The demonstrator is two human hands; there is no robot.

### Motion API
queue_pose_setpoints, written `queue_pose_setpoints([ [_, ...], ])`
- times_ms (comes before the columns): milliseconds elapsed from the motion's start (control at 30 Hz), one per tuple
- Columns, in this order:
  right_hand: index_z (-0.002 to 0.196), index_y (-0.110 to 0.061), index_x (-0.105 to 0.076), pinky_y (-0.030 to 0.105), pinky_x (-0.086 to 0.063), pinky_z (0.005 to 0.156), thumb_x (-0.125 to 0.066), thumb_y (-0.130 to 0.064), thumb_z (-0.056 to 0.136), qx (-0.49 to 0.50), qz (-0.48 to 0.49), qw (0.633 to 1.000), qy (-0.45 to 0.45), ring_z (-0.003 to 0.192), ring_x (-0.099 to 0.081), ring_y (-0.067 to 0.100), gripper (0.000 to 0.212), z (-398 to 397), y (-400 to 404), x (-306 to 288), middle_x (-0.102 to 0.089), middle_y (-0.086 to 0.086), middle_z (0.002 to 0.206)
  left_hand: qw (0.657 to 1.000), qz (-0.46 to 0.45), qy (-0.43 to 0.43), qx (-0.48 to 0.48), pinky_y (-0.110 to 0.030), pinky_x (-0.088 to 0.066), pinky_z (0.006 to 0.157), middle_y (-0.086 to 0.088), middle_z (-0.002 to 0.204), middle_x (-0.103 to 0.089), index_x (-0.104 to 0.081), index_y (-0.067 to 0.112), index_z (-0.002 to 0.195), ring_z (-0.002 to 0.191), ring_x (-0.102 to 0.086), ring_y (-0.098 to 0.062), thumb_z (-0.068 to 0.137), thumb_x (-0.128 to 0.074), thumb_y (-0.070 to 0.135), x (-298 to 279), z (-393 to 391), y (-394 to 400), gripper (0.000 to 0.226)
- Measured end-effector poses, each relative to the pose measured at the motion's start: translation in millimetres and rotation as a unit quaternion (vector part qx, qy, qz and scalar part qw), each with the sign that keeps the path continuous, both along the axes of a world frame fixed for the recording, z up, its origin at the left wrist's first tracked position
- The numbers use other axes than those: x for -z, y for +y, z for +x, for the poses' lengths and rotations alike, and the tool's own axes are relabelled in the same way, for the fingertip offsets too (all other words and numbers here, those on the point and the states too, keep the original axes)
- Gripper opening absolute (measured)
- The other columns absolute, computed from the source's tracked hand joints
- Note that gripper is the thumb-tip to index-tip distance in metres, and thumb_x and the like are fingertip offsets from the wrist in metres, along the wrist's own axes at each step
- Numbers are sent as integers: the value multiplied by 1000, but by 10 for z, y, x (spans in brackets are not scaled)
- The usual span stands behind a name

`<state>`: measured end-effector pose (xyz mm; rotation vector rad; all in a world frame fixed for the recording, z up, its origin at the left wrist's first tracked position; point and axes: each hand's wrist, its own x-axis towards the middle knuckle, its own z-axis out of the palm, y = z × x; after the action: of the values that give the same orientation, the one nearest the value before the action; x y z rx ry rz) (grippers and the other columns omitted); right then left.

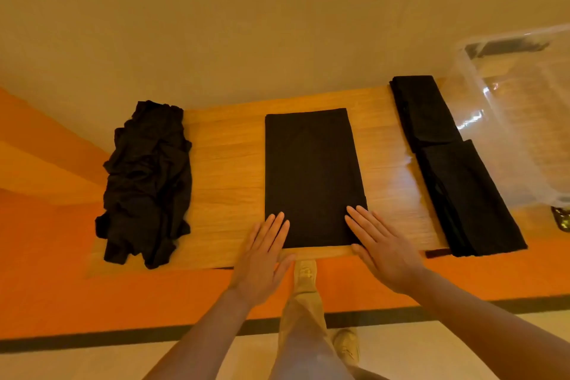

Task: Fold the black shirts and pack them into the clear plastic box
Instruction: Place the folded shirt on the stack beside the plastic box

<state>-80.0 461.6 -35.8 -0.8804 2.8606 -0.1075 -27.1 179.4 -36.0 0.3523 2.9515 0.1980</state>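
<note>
From the head camera I look down on a wooden table standing on an orange floor. At the centre lies a half-folded black shirt, a smooth flat rectangle whose long axis runs from 6 o'clock to 12 o'clock, one short edge at the table's near edge and the other pointing away toward the wall.

My left hand lies flat with fingers straight and together, its fingertips resting on the shirt's near left corner at about 7 o'clock of the cloth. My right hand is likewise spread flat, fingers straight, touching the near right corner at about 5 o'clock. Neither hand grips anything.

At 9 o'clock from the shirt, well apart, sits a crumpled pile of black shirts. At 3 o'clock lie two folded black shirts, the far one and the near one, end to end, each with its long axis running near to far and leaning a little leftward at the far end. Just beyond them, at 2 o'clock, stands the clear plastic box, its open top facing me.

Below the hands I see beige trousers and pale shoes.
</note>
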Motion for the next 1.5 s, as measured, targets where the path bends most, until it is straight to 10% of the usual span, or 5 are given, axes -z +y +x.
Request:
queue_pose_setpoints([
  [233, 145, -10, -32, 36, -4, 118, -54, -20, 88, -41, -3, 995, 86, 146, -8, 20, 62, 310, 211, 116, -35, 10, 151, 996, -17, 88, 16, -38, -41, 105, -12, 133, -57, -60, 8, 128, 125, -54, -26, 62, -88, 6, 80, 338, -62, 71],
  [400, 121, -7, -64, 39, -47, 95, -87, 1, 55, -24, -47, 993, 104, 121, -57, 28, 70, 387, 159, 78, -62, 11, 128, 983, 34, 175, 37, -33, -55, 81, -11, 100, -68, -70, 5, 101, 94, -66, -26, 54, -87, -5, -15, 296, 107, 50],
  [767, 109, -14, -69, 26, -53, 86, -72, -5, 82, 67, -267, 961, -31, 99, -61, 9, 29, 454, 270, -206, -68, 1, 105, 945, 279, 115, -127, -11, -44, 85, -1, 101, -68, -71, 11, 104, 97, -61, -10, 85, -68, 3, -267, 516, 176, 21],
  [1067, 87, -19, -68, 9, -48, 63, -62, -7, 90, 266, -492, 790, -253, 70, -63, -4, 13, 328, 218, -710, -68, -8, 78, 829, 478, 21, -289, -5, -44, 75, 12, 97, -67, -66, 35, 93, 92, -59, 8, 90, -65, 12, -590, 458, 169, 23],
  [1500, 103, -12, -68, 35, -57, 82, -62, -24, 92, 413, -444, 758, -239, 94, -66, 15, 17, -257, -62, -510, -70, 4, 96, 814, 460, 5, -354, -23, -55, 76, 6, 94, -67, -68, 14, 110, 87, -63, -3, 92, -62, 21, -378, -366, 149, 20],
])
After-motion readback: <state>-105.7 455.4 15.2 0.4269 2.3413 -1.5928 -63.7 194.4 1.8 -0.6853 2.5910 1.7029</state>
